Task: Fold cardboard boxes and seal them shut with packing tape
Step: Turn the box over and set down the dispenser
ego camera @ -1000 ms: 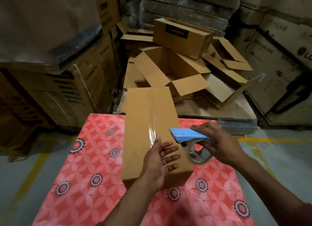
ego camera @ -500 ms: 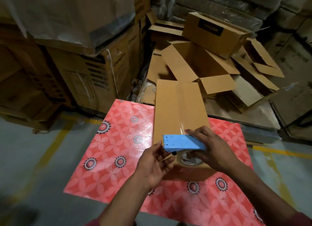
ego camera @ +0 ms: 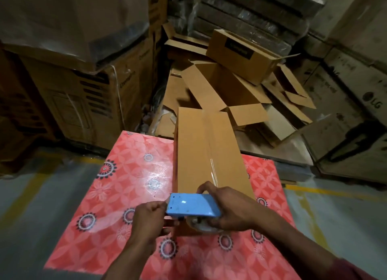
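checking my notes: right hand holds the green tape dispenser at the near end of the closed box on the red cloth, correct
Not quite: the tape dispenser is blue, not green, as the head view shows. The right hand does hold it at the near end of the closed box on the red cloth.

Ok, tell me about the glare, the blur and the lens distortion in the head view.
Head view: dim overall, with glare on the glossy red tablecloth and a bright streak along the clear tape on the closed box; a small highlight sits on the blue tape dispenser. The stacked cartons at left look soft and dark. Wide-angle bending bows the edges.
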{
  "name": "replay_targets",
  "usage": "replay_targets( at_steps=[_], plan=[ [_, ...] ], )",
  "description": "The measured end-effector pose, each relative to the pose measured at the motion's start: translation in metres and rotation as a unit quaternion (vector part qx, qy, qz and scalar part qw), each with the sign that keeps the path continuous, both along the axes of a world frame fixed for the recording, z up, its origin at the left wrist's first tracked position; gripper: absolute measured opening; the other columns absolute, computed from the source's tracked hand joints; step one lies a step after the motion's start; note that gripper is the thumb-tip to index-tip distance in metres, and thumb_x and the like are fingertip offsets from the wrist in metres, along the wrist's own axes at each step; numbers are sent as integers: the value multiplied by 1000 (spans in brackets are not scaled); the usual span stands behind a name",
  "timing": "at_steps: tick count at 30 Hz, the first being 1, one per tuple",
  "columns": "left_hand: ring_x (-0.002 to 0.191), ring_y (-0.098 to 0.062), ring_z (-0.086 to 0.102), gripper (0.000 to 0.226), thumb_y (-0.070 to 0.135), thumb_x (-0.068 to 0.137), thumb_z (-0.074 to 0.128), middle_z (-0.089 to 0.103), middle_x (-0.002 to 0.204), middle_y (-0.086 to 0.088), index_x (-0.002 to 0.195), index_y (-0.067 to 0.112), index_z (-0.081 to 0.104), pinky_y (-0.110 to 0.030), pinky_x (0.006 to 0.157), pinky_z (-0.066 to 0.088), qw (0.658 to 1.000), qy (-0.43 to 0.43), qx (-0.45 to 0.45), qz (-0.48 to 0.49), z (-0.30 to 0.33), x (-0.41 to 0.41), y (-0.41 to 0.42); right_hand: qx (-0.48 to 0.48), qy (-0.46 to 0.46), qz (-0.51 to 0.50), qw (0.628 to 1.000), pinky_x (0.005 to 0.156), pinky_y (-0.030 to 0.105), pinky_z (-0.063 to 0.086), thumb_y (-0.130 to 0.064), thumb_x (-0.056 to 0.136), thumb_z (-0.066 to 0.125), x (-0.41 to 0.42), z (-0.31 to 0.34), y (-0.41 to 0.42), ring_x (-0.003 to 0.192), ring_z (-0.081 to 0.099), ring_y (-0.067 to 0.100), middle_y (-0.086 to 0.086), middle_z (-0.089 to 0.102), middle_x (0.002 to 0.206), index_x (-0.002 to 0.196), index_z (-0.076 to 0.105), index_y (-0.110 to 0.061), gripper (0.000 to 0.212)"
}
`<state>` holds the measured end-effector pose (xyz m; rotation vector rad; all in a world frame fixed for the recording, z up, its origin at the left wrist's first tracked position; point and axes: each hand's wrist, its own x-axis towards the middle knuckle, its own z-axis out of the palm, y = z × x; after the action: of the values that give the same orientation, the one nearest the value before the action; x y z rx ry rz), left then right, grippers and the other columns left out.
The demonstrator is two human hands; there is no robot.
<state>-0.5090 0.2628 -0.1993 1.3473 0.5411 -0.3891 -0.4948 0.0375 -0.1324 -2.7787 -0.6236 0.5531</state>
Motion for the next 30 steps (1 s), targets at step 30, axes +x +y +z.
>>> replay_targets(
  at_steps=[30],
  plan=[
    [46,-15,45,10,4,93,66,70,69,-6,98,4,75,-23,45,34,986,52,-7,157,-64,-35,-23,-89,-38,26,995,65,39,54,-64,66,79,-5,-5,-69,78,62,24,-4,67,88,108,58,-31,58]
  ],
)
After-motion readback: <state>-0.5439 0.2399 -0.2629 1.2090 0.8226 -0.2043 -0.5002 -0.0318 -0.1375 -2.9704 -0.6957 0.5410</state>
